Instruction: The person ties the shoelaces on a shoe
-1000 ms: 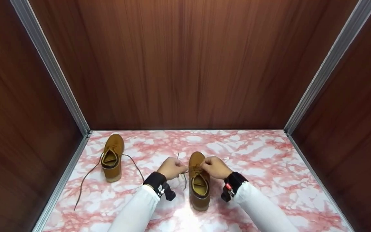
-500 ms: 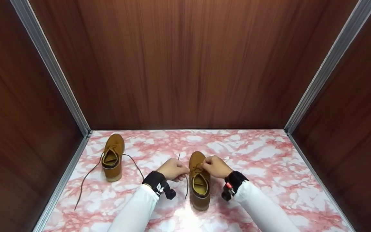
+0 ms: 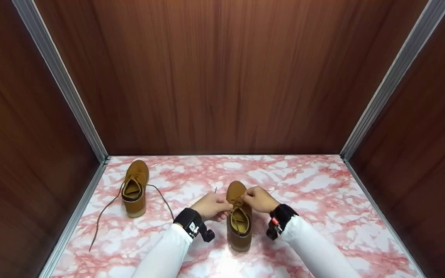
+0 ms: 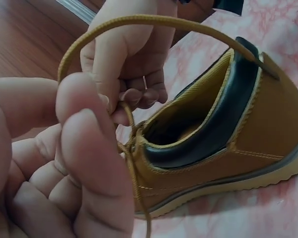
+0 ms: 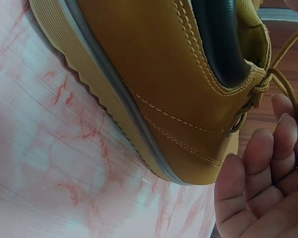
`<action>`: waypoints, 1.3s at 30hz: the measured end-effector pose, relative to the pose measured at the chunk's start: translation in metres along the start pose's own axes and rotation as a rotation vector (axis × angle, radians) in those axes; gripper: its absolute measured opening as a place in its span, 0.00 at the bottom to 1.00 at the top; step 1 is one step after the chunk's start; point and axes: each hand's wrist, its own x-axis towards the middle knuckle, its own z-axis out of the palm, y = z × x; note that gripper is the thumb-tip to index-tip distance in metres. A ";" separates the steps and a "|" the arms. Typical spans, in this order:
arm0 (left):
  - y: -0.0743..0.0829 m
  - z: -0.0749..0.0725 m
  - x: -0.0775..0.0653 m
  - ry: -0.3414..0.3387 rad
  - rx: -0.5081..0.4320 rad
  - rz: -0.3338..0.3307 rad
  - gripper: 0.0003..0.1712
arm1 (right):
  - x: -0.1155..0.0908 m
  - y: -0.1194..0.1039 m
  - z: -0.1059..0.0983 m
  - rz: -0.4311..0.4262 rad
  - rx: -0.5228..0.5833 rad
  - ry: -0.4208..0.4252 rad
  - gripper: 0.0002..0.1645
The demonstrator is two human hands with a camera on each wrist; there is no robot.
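A tan lace-up shoe [image 3: 236,188] stands upright with its toe away from me. My left hand [image 3: 211,207] is at the left side of its collar, pinching a brown shoelace [image 4: 139,20] between thumb and forefinger. From those fingertips the lace arcs over to the heel, its tip against the heel's outside. On the other side, my right hand [image 3: 260,199] pinches lace close to the knot [image 5: 262,88], which sits at the top of the shoe's tongue. Another strand hangs down the shoe's side in the left wrist view. The fingers partly hide the lacing.
A second tan shoe [image 3: 137,170] stands at the far left, its two untied laces spread on the pink-and-white marbled surface [image 3: 303,177]. Dark wood panels [image 3: 222,77] enclose the back and both sides, with metal strips [image 3: 64,83] along the corners.
My left hand has shifted slightly right and nearer the shoe's opening. The lace end that dangled left of the shoe now crosses the opening. My right hand has hardly moved.
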 end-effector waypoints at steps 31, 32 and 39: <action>-0.017 0.007 0.008 0.227 0.289 0.118 0.09 | 0.000 -0.001 -0.005 -0.018 0.022 0.013 0.16; -0.018 0.007 0.010 0.258 0.302 0.135 0.08 | 0.000 -0.001 -0.005 -0.018 0.023 0.016 0.16; -0.021 0.012 0.021 0.382 0.354 0.238 0.07 | 0.000 -0.003 -0.005 -0.037 -0.014 0.026 0.17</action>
